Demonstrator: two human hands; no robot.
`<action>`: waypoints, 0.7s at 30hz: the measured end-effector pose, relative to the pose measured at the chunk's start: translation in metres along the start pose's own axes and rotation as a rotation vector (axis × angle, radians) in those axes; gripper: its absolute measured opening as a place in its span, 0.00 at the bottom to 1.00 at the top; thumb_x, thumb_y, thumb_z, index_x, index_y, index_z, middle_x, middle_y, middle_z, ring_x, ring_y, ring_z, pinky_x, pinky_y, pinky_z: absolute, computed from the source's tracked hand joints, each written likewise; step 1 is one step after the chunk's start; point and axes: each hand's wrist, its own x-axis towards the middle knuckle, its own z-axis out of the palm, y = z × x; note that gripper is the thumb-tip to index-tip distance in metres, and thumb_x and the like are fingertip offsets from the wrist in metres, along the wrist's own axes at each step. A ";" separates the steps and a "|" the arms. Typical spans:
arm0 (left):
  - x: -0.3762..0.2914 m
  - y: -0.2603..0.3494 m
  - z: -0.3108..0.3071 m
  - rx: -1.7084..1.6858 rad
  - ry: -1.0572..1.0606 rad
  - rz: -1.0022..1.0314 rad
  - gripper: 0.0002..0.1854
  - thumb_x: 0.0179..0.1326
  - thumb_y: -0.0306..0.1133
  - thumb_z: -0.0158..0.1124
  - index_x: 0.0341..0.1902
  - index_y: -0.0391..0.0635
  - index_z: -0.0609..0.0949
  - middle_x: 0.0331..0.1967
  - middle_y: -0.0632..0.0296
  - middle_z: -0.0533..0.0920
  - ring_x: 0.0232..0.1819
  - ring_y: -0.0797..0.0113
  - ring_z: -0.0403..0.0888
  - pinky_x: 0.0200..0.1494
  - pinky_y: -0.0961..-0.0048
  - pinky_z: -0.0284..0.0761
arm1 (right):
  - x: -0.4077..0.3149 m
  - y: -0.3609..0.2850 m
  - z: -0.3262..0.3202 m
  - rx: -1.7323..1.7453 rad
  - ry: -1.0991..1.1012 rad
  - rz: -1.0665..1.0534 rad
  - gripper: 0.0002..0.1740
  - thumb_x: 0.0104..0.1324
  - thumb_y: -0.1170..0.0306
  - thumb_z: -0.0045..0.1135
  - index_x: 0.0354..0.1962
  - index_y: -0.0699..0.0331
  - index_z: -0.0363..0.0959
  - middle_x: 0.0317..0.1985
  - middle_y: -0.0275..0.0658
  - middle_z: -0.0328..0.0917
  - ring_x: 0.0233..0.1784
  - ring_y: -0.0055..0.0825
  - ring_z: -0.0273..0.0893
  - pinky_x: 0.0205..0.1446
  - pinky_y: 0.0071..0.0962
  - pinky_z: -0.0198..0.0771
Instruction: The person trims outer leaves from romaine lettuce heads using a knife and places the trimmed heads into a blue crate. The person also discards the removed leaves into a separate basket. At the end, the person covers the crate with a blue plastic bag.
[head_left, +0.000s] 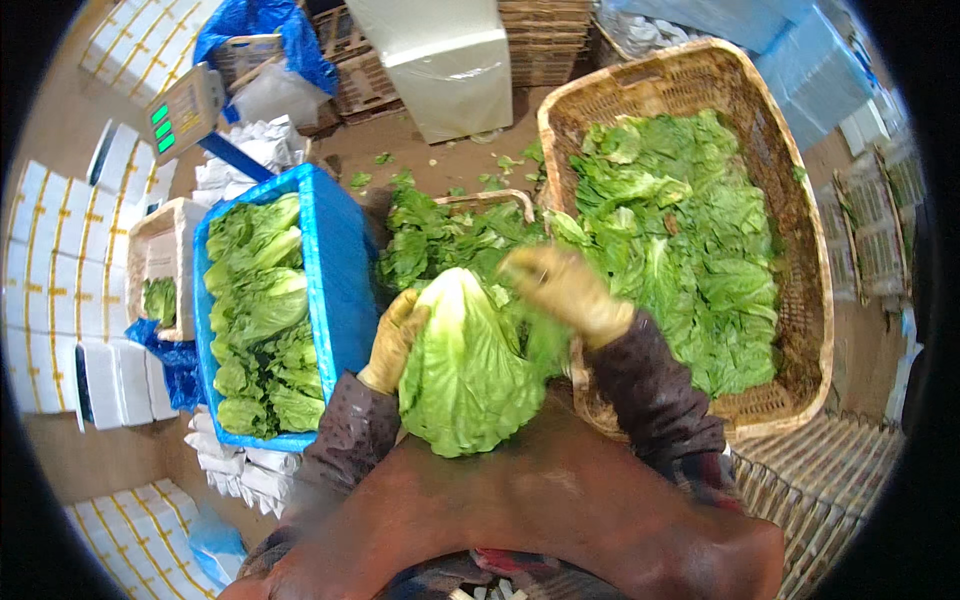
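Note:
My left hand, in a yellowish glove, grips a head of romaine-type lettuce by its left side. The pale stem end points away from me, and the leaves spread towards my apron-covered lap. Just right of the stem, my gloved right hand is blurred by motion. Green leaf shows blurred below it; whether the fingers hold a leaf is unclear. Beyond both hands, loose lettuce leaves fill a low basket. To the right, a large brown plastic basket contains many lettuce heads.
At left, a blue-lined box of lettuce stands by a scale display. Left of it is a pale crate. A wrapped white block stands ahead. Leaf scraps litter the floor. White foam boxes are stacked far left.

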 end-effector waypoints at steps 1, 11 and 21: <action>0.002 -0.001 -0.005 -0.090 0.008 0.018 0.16 0.76 0.39 0.64 0.58 0.43 0.78 0.49 0.64 0.85 0.47 0.73 0.84 0.54 0.70 0.82 | 0.008 -0.005 -0.020 -0.253 0.122 0.008 0.26 0.71 0.55 0.66 0.62 0.57 0.77 0.49 0.42 0.86 0.50 0.32 0.85 0.56 0.32 0.81; 0.000 0.012 0.002 1.082 -0.088 0.346 0.17 0.73 0.38 0.66 0.58 0.41 0.86 0.54 0.53 0.87 0.50 0.62 0.84 0.55 0.65 0.78 | -0.041 0.027 0.077 0.862 -0.166 0.006 0.28 0.72 0.50 0.67 0.48 0.70 0.82 0.35 0.29 0.78 0.38 0.17 0.71 0.43 0.27 0.71; -0.040 0.008 -0.026 0.156 -0.248 -0.164 0.50 0.63 0.31 0.76 0.85 0.52 0.58 0.79 0.60 0.65 0.76 0.69 0.64 0.74 0.68 0.66 | 0.031 -0.062 -0.010 0.121 -0.167 0.235 0.18 0.75 0.58 0.60 0.58 0.54 0.82 0.47 0.39 0.88 0.40 0.25 0.86 0.46 0.27 0.83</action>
